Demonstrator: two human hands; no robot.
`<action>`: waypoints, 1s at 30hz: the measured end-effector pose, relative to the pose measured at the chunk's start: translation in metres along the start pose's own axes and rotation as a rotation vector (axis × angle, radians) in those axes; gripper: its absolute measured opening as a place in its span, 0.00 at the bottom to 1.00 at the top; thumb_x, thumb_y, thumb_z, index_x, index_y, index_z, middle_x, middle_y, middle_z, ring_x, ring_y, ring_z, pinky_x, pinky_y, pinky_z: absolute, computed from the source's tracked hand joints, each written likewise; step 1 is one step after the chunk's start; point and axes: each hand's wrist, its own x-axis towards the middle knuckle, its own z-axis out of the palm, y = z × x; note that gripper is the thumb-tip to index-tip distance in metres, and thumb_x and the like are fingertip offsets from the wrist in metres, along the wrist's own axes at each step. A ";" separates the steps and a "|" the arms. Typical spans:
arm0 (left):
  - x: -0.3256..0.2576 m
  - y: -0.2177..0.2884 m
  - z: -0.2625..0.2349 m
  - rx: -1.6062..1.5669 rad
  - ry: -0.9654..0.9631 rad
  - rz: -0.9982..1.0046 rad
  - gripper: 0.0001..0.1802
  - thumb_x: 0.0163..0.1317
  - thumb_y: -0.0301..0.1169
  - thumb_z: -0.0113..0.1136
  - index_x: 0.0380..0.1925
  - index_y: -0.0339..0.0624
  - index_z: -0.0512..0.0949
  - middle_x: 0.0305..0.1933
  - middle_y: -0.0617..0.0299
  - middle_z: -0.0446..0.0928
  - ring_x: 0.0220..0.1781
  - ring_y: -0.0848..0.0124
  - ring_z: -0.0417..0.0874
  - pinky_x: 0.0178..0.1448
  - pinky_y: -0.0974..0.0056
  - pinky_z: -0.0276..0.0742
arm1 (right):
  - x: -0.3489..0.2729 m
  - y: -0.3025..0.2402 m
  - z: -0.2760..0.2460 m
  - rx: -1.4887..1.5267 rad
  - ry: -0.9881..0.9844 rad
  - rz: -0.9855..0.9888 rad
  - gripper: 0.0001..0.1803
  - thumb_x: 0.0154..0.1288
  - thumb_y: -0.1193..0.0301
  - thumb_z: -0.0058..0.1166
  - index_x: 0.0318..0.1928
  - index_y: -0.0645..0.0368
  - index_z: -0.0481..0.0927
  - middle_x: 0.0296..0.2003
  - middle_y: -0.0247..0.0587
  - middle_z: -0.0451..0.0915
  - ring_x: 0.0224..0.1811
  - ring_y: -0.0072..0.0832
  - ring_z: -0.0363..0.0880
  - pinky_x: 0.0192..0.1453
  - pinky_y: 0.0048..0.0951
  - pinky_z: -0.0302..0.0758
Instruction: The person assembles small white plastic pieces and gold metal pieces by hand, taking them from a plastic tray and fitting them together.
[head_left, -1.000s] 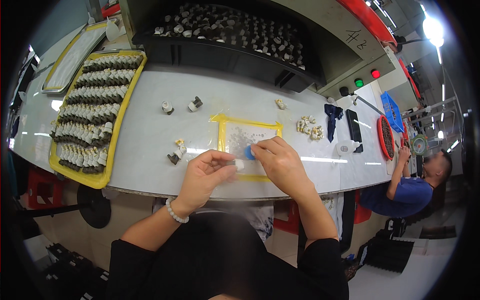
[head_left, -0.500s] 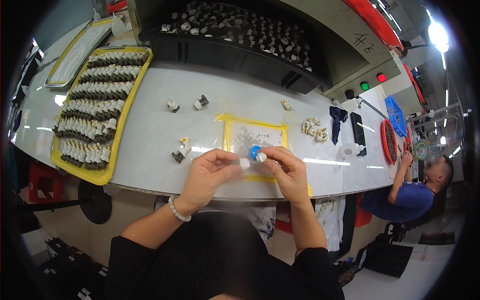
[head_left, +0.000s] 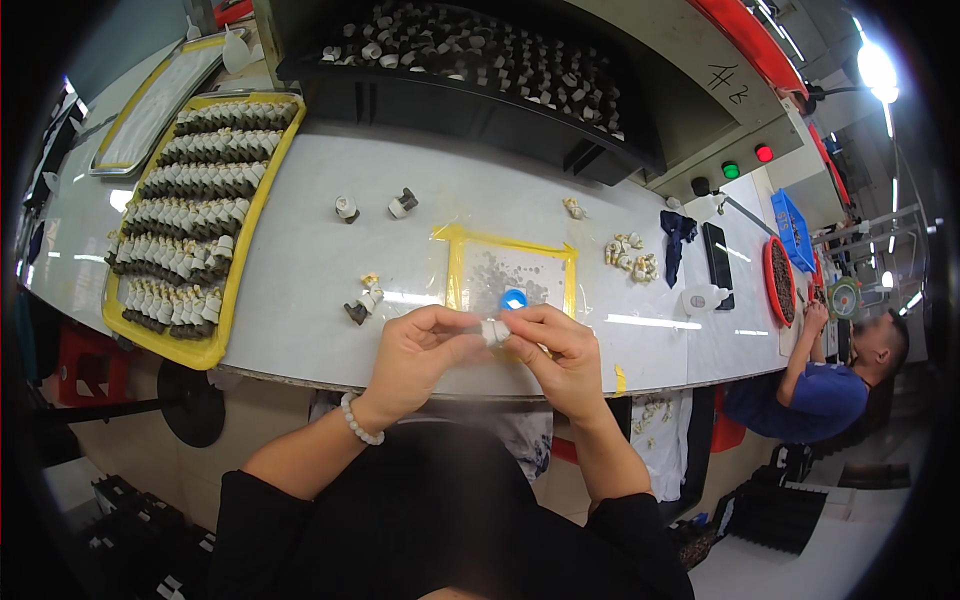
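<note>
My left hand [head_left: 418, 358] pinches a small white figurine part [head_left: 490, 331] between thumb and fingertips. Fingertips of my right hand [head_left: 562, 358] are closed at the other end, on a second small white piece that they mostly cover. The two pieces appear to meet; the exact joint is hidden. Just beyond my fingers is a round blue cap or dish [head_left: 514, 300], on a pale sheet [head_left: 540, 264] edged with yellow tape. To the left lies an assembled small figurine [head_left: 364, 300], with a white body, dark base and yellowish top.
A yellow tray [head_left: 228, 290] with rows of figurines stands left. A black bin [head_left: 450, 105] of white-and-dark parts is at the back. Small white-and-gold pieces [head_left: 630, 260], a white bottle [head_left: 704, 298] and a black phone-like slab [head_left: 717, 265] lie right. A co-worker [head_left: 810, 395] sits far right.
My right hand has moved left and slightly down, away from the blue cap, bringing its white piece against the part in my left hand. The left hand has hardly moved.
</note>
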 end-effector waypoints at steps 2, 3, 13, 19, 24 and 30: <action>-0.001 -0.003 -0.001 0.017 -0.002 0.007 0.11 0.62 0.20 0.60 0.44 0.30 0.76 0.43 0.53 0.81 0.41 0.71 0.83 0.48 0.68 0.81 | -0.001 -0.001 0.001 -0.013 0.004 0.017 0.13 0.59 0.81 0.58 0.46 0.65 0.83 0.40 0.43 0.83 0.41 0.26 0.80 0.46 0.22 0.74; -0.001 -0.003 -0.001 0.034 -0.001 0.017 0.11 0.61 0.19 0.60 0.44 0.30 0.76 0.43 0.53 0.81 0.41 0.72 0.83 0.48 0.68 0.81 | -0.001 -0.001 0.001 -0.024 0.006 0.032 0.13 0.59 0.81 0.58 0.46 0.65 0.83 0.39 0.42 0.83 0.41 0.27 0.81 0.46 0.23 0.75; -0.011 0.042 -0.021 0.628 0.193 0.487 0.10 0.56 0.17 0.63 0.39 0.31 0.77 0.37 0.57 0.80 0.39 0.73 0.81 0.45 0.68 0.78 | 0.012 0.029 -0.063 -0.492 0.174 -0.079 0.11 0.57 0.77 0.59 0.42 0.64 0.83 0.40 0.47 0.82 0.42 0.39 0.80 0.49 0.32 0.75; -0.018 0.068 -0.068 1.300 0.410 0.731 0.11 0.50 0.17 0.64 0.36 0.35 0.79 0.34 0.53 0.80 0.35 0.61 0.80 0.41 0.63 0.75 | 0.038 0.070 -0.101 -0.848 0.369 -0.026 0.12 0.53 0.71 0.62 0.39 0.59 0.82 0.36 0.43 0.80 0.40 0.41 0.75 0.45 0.38 0.73; -0.023 0.069 -0.069 1.409 0.317 0.714 0.10 0.47 0.20 0.66 0.33 0.35 0.79 0.32 0.55 0.80 0.35 0.59 0.79 0.40 0.60 0.74 | 0.048 0.075 -0.093 -0.951 0.266 0.007 0.10 0.52 0.72 0.62 0.37 0.59 0.81 0.32 0.40 0.80 0.38 0.40 0.75 0.41 0.38 0.71; -0.010 0.083 -0.066 1.360 0.301 0.722 0.10 0.50 0.23 0.65 0.34 0.35 0.78 0.36 0.53 0.80 0.38 0.57 0.79 0.43 0.59 0.74 | 0.032 0.047 -0.074 -0.640 0.258 -0.036 0.13 0.50 0.77 0.59 0.39 0.60 0.81 0.31 0.40 0.80 0.37 0.38 0.75 0.42 0.36 0.72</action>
